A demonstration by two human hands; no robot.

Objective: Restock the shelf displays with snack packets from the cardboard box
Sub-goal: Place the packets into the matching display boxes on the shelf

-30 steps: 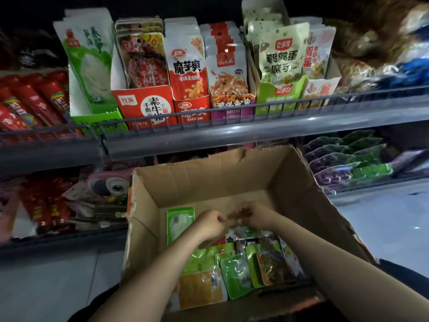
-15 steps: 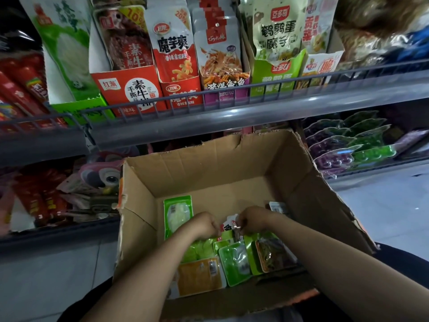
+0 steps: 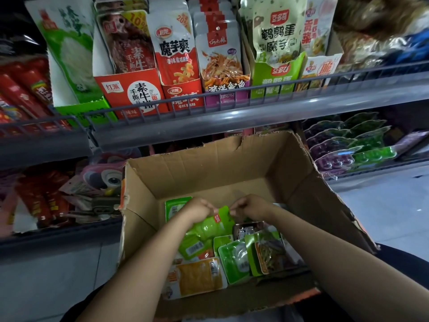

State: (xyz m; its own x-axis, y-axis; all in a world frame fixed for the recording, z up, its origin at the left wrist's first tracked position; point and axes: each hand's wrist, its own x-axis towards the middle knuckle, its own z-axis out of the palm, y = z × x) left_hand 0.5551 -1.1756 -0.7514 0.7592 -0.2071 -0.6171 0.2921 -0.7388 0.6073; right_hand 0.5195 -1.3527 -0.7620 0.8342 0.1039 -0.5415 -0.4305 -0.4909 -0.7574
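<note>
Your left hand [image 3: 199, 209] and right hand [image 3: 249, 205] sit close together inside the box [image 3: 209, 177], each pinching the top edge of one bright green packet [image 3: 209, 225]. Your left fingers close on its upper left corner, your right fingers on its upper right; a small red label shows on the packet between them. The packet is tilted, its lower end lying among the other packets on the box floor.

Behind your left hand, a green-and-white packet [image 3: 175, 206] stands against the back of the box. Below your hands lie an orange packet [image 3: 197, 276] near the front wall, a green tray packet [image 3: 234, 259] beside it, and to the right a packet with an orange-brown window [image 3: 269, 254]. A dark packet [image 3: 246, 230] sits just under your right wrist; its print is too dim to read.

The box stands open in front of the shelf [image 3: 232, 115], its right flap [image 3: 336, 205] folded outward. On the shelf, behind a wire rail [image 3: 185, 101], display cartons stand side by side: a green one [image 3: 88, 110] at the left, a red one [image 3: 132, 94], then another red, a purple and a light green one [image 3: 276, 77]. Red sticks [image 3: 23, 94] lie at the far left. On the lower shelf to the right, purple and green packs [image 3: 343, 149] are stacked.
</note>
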